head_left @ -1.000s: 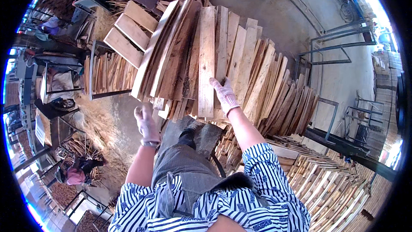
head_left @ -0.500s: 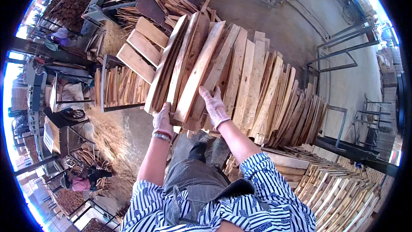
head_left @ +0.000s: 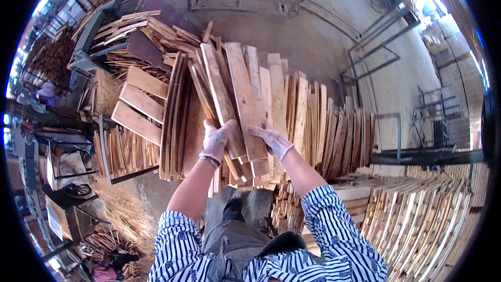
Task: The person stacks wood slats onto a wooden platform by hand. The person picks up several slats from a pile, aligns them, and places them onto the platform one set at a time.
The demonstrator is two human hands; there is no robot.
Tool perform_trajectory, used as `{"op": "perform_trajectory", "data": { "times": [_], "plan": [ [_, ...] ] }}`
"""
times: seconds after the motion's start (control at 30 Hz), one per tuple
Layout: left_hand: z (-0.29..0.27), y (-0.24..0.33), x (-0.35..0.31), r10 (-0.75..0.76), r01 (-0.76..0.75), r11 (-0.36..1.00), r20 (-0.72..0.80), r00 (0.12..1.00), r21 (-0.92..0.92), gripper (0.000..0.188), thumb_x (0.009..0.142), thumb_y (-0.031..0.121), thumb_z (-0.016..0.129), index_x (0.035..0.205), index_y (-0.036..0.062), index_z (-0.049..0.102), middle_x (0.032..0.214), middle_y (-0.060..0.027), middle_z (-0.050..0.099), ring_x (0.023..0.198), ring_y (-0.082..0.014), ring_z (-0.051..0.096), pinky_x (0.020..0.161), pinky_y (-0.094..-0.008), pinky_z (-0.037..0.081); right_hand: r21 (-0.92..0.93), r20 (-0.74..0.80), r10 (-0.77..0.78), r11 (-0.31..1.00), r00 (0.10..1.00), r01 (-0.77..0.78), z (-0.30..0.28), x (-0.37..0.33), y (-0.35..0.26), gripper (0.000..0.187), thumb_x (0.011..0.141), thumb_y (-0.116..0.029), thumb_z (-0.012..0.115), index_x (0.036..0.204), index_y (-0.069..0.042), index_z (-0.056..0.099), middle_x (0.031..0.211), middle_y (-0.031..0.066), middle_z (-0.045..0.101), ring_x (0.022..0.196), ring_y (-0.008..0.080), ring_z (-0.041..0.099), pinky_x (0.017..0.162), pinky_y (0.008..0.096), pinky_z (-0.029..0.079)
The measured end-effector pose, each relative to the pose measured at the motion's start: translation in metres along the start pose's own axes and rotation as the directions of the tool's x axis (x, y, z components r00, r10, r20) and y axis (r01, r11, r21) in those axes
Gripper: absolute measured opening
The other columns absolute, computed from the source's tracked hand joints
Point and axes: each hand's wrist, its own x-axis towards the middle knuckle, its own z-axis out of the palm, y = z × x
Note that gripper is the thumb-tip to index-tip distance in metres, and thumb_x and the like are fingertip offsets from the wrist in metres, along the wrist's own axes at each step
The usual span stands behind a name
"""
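Note:
My left hand [head_left: 216, 138], in a pale work glove, is closed round the near part of some tilted wooden boards [head_left: 218, 96] standing apart from the stack on the left. Against the right edge of a wide wooden plank [head_left: 243, 99] presses my gloved right hand [head_left: 272, 140], its fingers partly hidden at the board. Between my hands the boards lean together, their lower ends uneven. Just left of them stands a tight group of dark-edged boards [head_left: 172, 120]. A long row of upright boards [head_left: 300, 112] continues to the right.
Three pale boards [head_left: 140, 102] lie slanted over a metal-framed rack of wood strips [head_left: 130, 151] at left. Behind is a heap of loose slats [head_left: 125, 26]. Stacked lumber [head_left: 417, 224] fills the lower right, and metal frames [head_left: 376, 55] stand at the back right.
My view has turned, so the row sits further left. My hands have come closer together round the boards, and a gap has opened between these and the left group.

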Motion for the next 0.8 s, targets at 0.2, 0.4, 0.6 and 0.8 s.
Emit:
{"op": "perform_trajectory", "data": {
  "times": [0.2,0.4,0.6,0.8],
  "plan": [
    [0.010,-0.003,-0.053,-0.014,0.013,0.999,-0.022,1.000,-0.048,0.120,0.079,0.030,0.083,0.158,0.0036,-0.003,0.144,-0.0255,0.047,0.127,-0.0319,0.051,0.106,-0.0382,0.044,-0.011,0.042,-0.090,0.996,0.995,0.091,-0.010,-0.037,0.024,0.096,0.082,-0.030,0.083,0.153,-0.004,0.024,0.140,0.0157,0.052,0.123,0.0246,0.056,0.105,0.0373,0.048],
    [-0.039,-0.143,-0.127,0.082,0.390,0.659,0.577,0.812,-0.643,0.063,0.095,0.044,0.065,0.145,0.0129,0.043,0.141,-0.0079,0.054,0.128,-0.0281,0.053,0.112,-0.0449,0.041,0.182,0.278,0.176,0.955,0.944,-0.232,-0.083,-0.193,0.123,0.104,0.086,-0.026,0.079,0.158,-0.007,0.007,0.154,0.0158,0.037,0.136,0.0241,0.046,0.115,0.0402,0.040],
    [0.009,-0.170,-0.115,0.058,0.378,0.731,0.604,0.795,-0.568,0.075,0.080,0.041,0.082,0.141,0.0136,0.049,0.135,-0.0074,0.060,0.122,-0.0291,0.058,0.105,-0.0497,0.048,-0.005,0.184,0.282,0.958,0.942,-0.286,-0.086,-0.147,0.193,0.107,0.084,-0.041,0.080,0.155,0.003,0.014,0.149,0.0117,0.045,0.131,0.0169,0.049,0.112,0.0324,0.038],
    [-0.007,-0.125,-0.112,0.000,0.361,0.848,0.681,0.732,-0.388,0.051,0.088,0.037,0.073,0.127,0.0066,0.060,0.115,-0.0087,0.070,0.104,-0.0264,0.066,0.092,-0.0427,0.054,-0.118,0.032,-0.015,0.993,0.999,0.019,-0.037,-0.177,0.175,0.123,0.082,-0.060,0.073,0.153,0.012,0.003,0.149,0.0265,0.042,0.139,0.0242,0.043,0.114,0.0320,0.035]
  ]
}}
